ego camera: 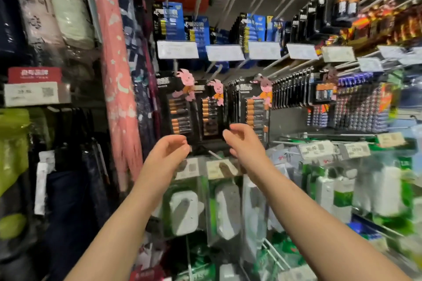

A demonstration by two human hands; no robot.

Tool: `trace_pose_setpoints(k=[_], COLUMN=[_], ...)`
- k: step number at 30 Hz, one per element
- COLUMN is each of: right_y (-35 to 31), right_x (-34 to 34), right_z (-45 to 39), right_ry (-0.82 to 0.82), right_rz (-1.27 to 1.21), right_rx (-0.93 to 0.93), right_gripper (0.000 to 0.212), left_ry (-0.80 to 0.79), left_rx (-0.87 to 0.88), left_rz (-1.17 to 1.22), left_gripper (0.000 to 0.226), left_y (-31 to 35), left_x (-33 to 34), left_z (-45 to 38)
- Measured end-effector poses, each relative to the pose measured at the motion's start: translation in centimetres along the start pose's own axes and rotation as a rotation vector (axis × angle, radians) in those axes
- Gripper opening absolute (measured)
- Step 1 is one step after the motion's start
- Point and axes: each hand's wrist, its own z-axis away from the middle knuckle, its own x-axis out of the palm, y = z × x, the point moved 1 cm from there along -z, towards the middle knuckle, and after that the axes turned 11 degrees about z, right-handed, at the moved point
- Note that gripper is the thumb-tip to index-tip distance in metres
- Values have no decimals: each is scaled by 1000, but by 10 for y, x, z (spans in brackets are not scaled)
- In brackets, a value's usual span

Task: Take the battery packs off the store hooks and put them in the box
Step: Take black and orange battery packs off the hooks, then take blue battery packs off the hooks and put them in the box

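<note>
Both hands, the left hand (pixel 170 148) and right hand (pixel 243 140), reach empty with loosely spread grip just below the black hanging bunny-printed battery packs (pixel 211 109), none removed yet, no box visible.

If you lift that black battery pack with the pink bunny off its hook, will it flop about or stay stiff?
The black battery pack looks like a flat card, so it should stay fairly stiff. Its rows of batteries probably make it heavy for its size and bottom-weighted. Hanging freely, it may swing once nudged. Both the left hand and right hand hold nothing.
</note>
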Motion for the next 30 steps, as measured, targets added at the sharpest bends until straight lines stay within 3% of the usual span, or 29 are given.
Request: trace_pose_setpoints(k=[2, 6, 16, 20, 23, 26, 28, 30], right_y=[17, 63, 198, 250, 291, 335, 364, 394], right_x=[-39, -136, -342, -403, -441, -465, -472, -475], right_z=[28, 90, 203, 237, 251, 260, 261, 257], right_ry=[2, 41, -11, 6, 38, 93, 110, 111], right_rz=[-134, -203, 125, 182, 292, 304, 255, 256], right_rx=[55, 137, 514, 681, 772, 891, 970, 1036], right_gripper=[13, 12, 10, 12, 14, 15, 17, 21], left_ry=[-35, -99, -400, -418, -395, -424, -454, -531], left_rx=[13, -91, -414, -602, -742, -826, -868, -913], left_rz=[-25, 20, 164, 226, 231, 221, 191, 150], left_gripper=[18, 21, 16, 12, 34, 11, 18, 11], left_y=[-12, -53, -144, -193, -237, -283, -318, -354], left_x=[33, 116, 357, 408, 431, 453, 471, 491], left_z=[18, 65, 173, 214, 235, 248, 247, 240])
